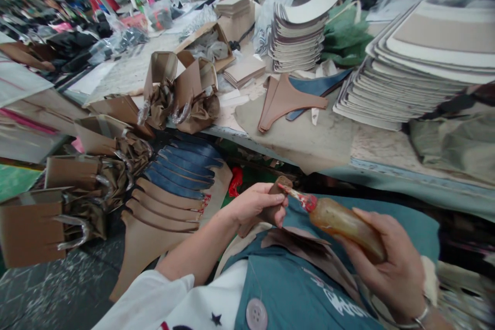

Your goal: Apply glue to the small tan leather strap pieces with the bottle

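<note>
Your left hand [255, 206] pinches a small brown leather piece [275, 201] above your lap. Your right hand [386, 263] is clenched around an amber glue bottle [344, 224], its red-smeared nozzle touching the piece's top edge. More brown pieces [301, 242] lie on your apron, below the tabletop [371, 149] edge.

Amber glue bottle [344, 224], red-stained nozzle; brown leather piece [273, 206].
</note>
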`<control>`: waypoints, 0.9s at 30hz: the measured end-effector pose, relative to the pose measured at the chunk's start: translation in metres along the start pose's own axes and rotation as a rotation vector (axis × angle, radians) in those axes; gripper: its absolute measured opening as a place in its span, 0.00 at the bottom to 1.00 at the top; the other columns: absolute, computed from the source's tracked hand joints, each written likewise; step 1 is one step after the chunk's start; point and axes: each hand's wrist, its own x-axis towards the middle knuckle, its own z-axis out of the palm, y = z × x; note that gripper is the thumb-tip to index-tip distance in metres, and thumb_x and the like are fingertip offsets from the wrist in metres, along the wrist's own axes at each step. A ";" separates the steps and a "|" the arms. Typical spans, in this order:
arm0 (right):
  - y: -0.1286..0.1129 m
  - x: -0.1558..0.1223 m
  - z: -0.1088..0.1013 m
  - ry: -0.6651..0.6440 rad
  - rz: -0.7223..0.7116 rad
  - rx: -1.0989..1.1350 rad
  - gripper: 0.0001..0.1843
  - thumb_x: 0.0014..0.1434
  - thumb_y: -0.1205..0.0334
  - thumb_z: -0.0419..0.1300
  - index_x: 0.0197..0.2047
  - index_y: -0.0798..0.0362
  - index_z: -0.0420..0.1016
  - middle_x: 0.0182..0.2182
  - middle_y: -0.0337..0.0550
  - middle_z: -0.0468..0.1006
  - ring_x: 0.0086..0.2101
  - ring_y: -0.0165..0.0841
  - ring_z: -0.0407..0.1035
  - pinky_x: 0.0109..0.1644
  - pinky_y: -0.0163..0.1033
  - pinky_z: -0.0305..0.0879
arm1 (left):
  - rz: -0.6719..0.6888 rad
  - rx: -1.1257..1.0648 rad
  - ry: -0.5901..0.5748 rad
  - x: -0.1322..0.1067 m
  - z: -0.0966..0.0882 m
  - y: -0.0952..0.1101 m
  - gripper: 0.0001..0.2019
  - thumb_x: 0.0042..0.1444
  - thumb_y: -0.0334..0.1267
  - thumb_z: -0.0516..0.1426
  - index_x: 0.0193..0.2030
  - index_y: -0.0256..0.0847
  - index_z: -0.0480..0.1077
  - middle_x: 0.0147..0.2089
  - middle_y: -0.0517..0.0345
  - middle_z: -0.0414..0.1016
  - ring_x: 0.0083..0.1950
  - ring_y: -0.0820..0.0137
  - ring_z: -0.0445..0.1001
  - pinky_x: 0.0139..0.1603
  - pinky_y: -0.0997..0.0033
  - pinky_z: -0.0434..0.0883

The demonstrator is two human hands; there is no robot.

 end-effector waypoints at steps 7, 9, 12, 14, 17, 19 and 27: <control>0.004 0.010 0.008 0.105 0.145 -0.003 0.25 0.53 0.55 0.62 0.54 0.51 0.65 0.41 0.49 0.71 0.37 0.43 0.68 0.42 0.49 0.66 | -0.037 0.093 -0.016 -0.002 0.003 0.002 0.13 0.54 0.45 0.57 0.34 0.35 0.65 0.22 0.57 0.69 0.23 0.72 0.69 0.29 0.73 0.66; 0.003 0.009 0.005 0.074 0.100 0.060 0.25 0.52 0.57 0.63 0.53 0.52 0.66 0.40 0.48 0.71 0.37 0.41 0.68 0.41 0.48 0.66 | -0.007 0.163 0.006 -0.001 0.004 0.005 0.13 0.55 0.45 0.56 0.34 0.35 0.64 0.22 0.58 0.69 0.23 0.73 0.68 0.30 0.74 0.65; 0.006 0.008 0.002 0.038 0.023 0.041 0.25 0.52 0.57 0.63 0.52 0.54 0.66 0.39 0.48 0.72 0.36 0.40 0.68 0.40 0.46 0.67 | 0.025 0.351 0.036 0.003 0.009 0.010 0.11 0.58 0.44 0.52 0.36 0.36 0.64 0.22 0.60 0.69 0.24 0.75 0.67 0.30 0.75 0.63; 0.010 0.009 -0.002 0.085 0.112 -0.015 0.25 0.51 0.55 0.64 0.51 0.54 0.68 0.40 0.48 0.73 0.36 0.39 0.69 0.41 0.46 0.67 | 0.064 0.522 0.079 0.005 0.014 0.014 0.11 0.60 0.43 0.49 0.38 0.36 0.64 0.22 0.61 0.67 0.24 0.75 0.66 0.30 0.75 0.64; 0.016 0.009 -0.018 0.195 0.357 0.020 0.25 0.47 0.53 0.66 0.48 0.51 0.71 0.41 0.46 0.75 0.36 0.39 0.71 0.42 0.44 0.69 | 0.205 0.945 0.140 0.007 0.021 0.016 0.12 0.61 0.37 0.45 0.43 0.38 0.66 0.26 0.60 0.70 0.29 0.72 0.69 0.39 0.70 0.68; 0.017 0.008 -0.033 0.206 0.490 0.114 0.25 0.46 0.51 0.67 0.47 0.49 0.72 0.42 0.45 0.76 0.36 0.38 0.72 0.41 0.40 0.70 | 0.353 1.300 0.179 0.009 0.022 0.014 0.14 0.57 0.30 0.46 0.46 0.38 0.67 0.34 0.56 0.74 0.37 0.69 0.72 0.52 0.62 0.65; 0.014 0.008 -0.067 -0.091 0.536 0.246 0.24 0.43 0.50 0.68 0.44 0.46 0.72 0.38 0.40 0.77 0.31 0.34 0.74 0.34 0.33 0.73 | 0.638 1.905 0.259 0.018 0.020 0.005 0.19 0.52 0.26 0.47 0.51 0.36 0.64 0.35 0.54 0.73 0.39 0.68 0.72 0.63 0.54 0.53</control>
